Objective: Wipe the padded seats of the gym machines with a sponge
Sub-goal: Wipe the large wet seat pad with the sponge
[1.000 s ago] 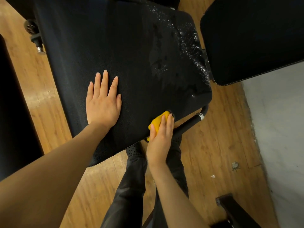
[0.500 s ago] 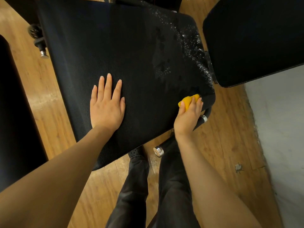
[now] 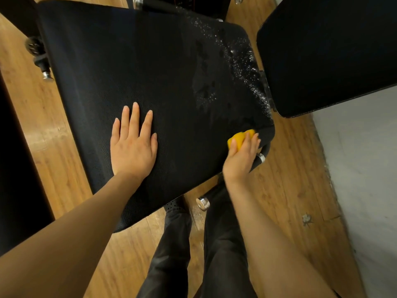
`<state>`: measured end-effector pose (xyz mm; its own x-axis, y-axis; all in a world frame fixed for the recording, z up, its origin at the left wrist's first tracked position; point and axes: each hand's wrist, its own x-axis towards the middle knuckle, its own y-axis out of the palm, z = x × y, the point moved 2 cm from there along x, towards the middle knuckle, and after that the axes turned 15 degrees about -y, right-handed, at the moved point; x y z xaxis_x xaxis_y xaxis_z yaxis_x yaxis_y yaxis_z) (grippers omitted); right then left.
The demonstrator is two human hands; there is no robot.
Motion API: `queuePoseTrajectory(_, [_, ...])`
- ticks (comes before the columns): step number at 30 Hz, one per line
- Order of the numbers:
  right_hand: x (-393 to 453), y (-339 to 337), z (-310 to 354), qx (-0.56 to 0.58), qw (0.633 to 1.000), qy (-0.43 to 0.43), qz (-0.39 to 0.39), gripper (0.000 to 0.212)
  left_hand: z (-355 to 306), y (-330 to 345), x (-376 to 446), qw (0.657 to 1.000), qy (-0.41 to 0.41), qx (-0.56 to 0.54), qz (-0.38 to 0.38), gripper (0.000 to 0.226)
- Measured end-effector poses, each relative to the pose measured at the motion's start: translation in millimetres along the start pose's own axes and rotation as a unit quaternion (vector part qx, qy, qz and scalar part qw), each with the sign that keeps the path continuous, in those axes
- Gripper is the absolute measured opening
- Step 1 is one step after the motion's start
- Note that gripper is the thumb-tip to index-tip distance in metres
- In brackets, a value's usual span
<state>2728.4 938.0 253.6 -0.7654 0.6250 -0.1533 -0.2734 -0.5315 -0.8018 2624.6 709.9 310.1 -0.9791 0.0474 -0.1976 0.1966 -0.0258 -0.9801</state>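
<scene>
Both hands work: the left hand (image 3: 133, 145) lies flat, probably steadying the seat (image 3: 129, 61). The right hand (image 3: 241, 157) curls around the sponge (image 3: 237, 137), pressing it toward droplets (image 3: 242, 67) beyond its fingertips.

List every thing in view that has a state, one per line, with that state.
Large black padded seat: flat, wet with white droplets along its right edge.
Yellow sponge: pressed against the seat's near right corner, mostly covered by fingers.
Right hand: grips the sponge.
Left hand: flat, palm down on the seat, fingers straight.
Second black pad: to the right, untouched.
</scene>
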Motion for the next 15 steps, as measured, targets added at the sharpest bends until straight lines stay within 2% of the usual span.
queuePoseTrajectory(5, [74.2, -16.7, -25.5, -0.033, 0.998, 0.049, -0.006, 0.056, 0.5, 1.0, -0.2, 1.0, 0.003, -0.005, -0.006, 0.053])
queuePoseTrajectory(9, [62.3, -10.6, -17.2, -0.054, 0.997, 0.055, -0.031, 0.056, 0.7, 1.7, -0.2, 1.0, 0.003, -0.004, -0.008, 0.053])
queuePoseTrajectory(12, [11.2, 4.2, 12.7, -0.052, 0.998, -0.012, -0.014, 0.055, 0.9, 1.8, 0.0, 1.0, 0.003, -0.006, -0.008, 0.053])
queuePoseTrajectory(15, [-38.0, 13.3, 38.6, -0.042, 0.993, -0.096, 0.046, 0.055, 1.1, 1.4, -0.3, 1.0, 0.004, -0.007, -0.007, 0.053])
